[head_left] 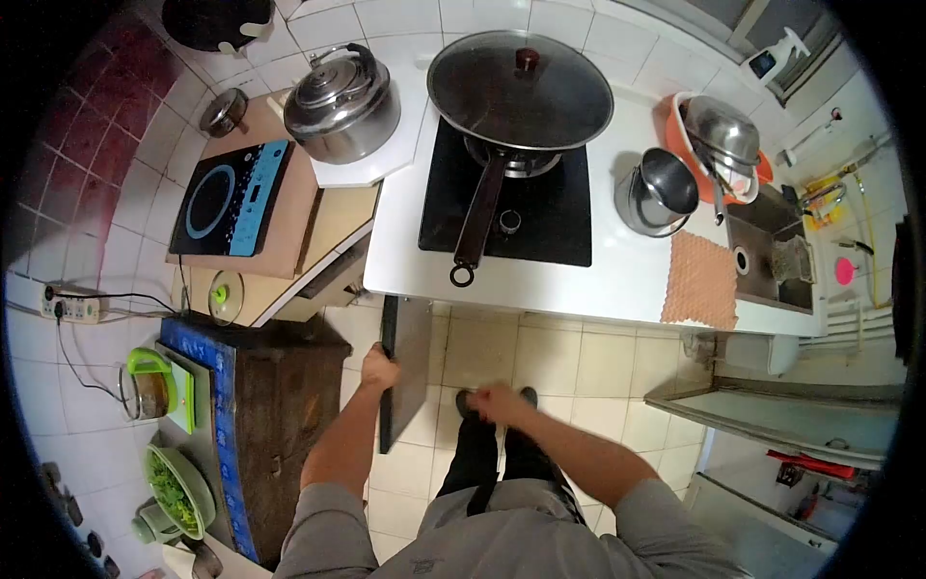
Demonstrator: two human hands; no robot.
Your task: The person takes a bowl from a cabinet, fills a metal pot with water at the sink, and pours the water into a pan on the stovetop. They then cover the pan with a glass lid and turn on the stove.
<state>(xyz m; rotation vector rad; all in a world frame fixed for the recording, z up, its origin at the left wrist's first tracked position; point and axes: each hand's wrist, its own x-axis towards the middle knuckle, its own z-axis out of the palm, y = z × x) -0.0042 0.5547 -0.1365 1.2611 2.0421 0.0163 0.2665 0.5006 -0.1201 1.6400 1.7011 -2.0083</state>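
Observation:
My left hand is closed on the edge of an open cabinet door, which stands out below the white counter. In front of my body, above my shoes, is my right hand; its fingers are curled together and too blurred to show whether anything is in them. A large wok with a glass lid sits on the black gas stove, its long handle pointing towards me.
A kettle and an induction cooker stand at the left. To the right are a metal pot, an orange basin, a textured cloth and a sink. A bowl of greens is lower left.

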